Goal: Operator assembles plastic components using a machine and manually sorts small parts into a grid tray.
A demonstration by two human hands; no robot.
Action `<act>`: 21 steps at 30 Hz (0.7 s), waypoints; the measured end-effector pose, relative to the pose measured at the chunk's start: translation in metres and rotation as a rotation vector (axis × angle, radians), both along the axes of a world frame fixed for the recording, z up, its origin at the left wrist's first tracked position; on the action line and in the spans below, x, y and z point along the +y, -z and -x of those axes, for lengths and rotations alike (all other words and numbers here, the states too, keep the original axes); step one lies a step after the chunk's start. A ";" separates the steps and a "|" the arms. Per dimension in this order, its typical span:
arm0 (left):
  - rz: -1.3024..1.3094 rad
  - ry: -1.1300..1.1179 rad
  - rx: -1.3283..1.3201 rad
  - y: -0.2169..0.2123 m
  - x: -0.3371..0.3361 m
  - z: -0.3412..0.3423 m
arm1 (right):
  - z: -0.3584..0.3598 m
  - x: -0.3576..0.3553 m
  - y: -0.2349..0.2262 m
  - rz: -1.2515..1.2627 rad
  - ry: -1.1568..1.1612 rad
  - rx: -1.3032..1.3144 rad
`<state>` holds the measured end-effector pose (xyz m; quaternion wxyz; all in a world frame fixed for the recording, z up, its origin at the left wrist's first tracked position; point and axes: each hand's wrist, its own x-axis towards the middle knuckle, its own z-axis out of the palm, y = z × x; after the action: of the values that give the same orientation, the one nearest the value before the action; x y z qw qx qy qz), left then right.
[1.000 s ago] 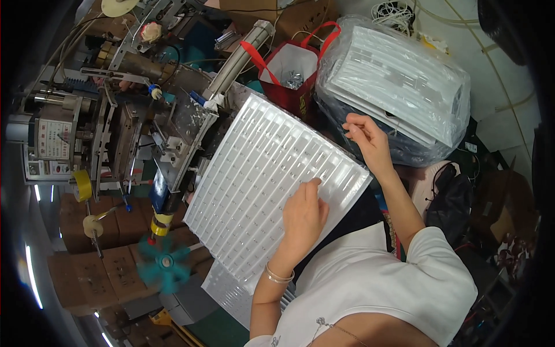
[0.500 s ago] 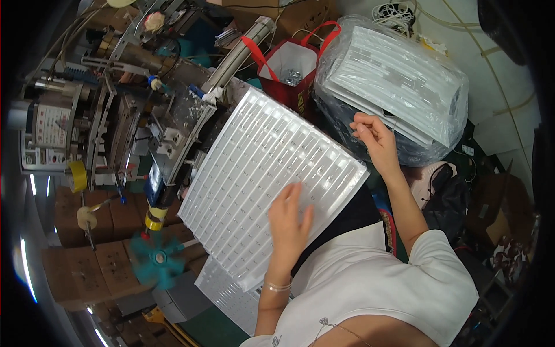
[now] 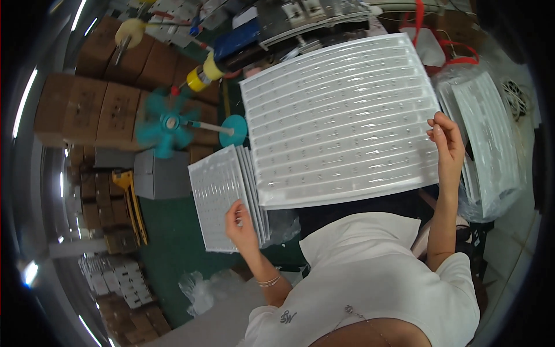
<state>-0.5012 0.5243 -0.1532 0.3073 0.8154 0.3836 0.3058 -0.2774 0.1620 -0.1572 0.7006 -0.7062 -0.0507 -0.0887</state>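
Note:
A large white plastic sheet [image 3: 341, 124] with long parallel ribbed rows lies in front of me, above my lap. My right hand [image 3: 448, 141] is at its right edge, thumb and fingers pinched together; what they hold, if anything, is too small to make out. To the left, several similar white ribbed sheets [image 3: 217, 196] stand leaning together as a stack. My left hand [image 3: 241, 226] is over the near part of that stack, fingers bent in toward the thumb. Whether it grips a sheet's edge cannot be made out.
A teal fan [image 3: 170, 122] stands at the left, before stacked brown cartons [image 3: 84, 110]. Machinery [image 3: 312, 26] borders the far side. Bagged white sheets [image 3: 488, 139] and a red-handled bag [image 3: 430, 49] are on the right. Crumpled clear plastic [image 3: 211, 289] lies on the green floor.
The view has turned left. My left hand has left the large sheet's surface and moved to the leaning stack, its fingers now curled. My right hand is now at the sheet's right edge, still pinched.

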 end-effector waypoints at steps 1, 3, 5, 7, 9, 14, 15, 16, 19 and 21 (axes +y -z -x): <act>-0.027 0.057 0.082 0.002 -0.005 0.002 | 0.002 0.011 -0.001 -0.004 -0.023 0.002; -0.042 0.128 0.152 0.010 -0.017 -0.006 | 0.006 0.023 -0.004 -0.023 -0.118 0.039; -0.035 0.206 0.191 0.010 -0.026 -0.012 | 0.009 0.039 -0.007 -0.021 -0.173 0.057; -0.056 0.184 0.196 0.009 -0.028 -0.022 | 0.012 0.052 -0.008 -0.035 -0.233 0.094; -0.080 0.157 0.205 0.011 -0.025 -0.030 | 0.013 0.058 -0.009 -0.011 -0.251 0.107; -0.375 0.296 0.385 0.015 -0.018 -0.038 | 0.008 0.068 -0.008 0.038 -0.284 0.108; -0.371 0.296 0.394 0.016 -0.018 -0.038 | 0.009 0.073 -0.008 0.039 -0.287 0.118; -0.401 0.308 0.415 0.016 -0.017 -0.038 | 0.011 0.081 -0.008 0.162 -0.338 0.024; -0.479 0.328 0.460 0.016 -0.019 -0.043 | 0.019 0.109 -0.013 0.542 -0.478 -0.426; -0.529 0.340 0.485 0.016 -0.019 -0.044 | 0.040 0.136 -0.011 0.519 -0.648 -0.468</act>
<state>-0.4570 0.5052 -0.1691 0.0335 0.9668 0.2129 0.1373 -0.3171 0.2983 -0.1460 0.4623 -0.7668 -0.4453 -0.0068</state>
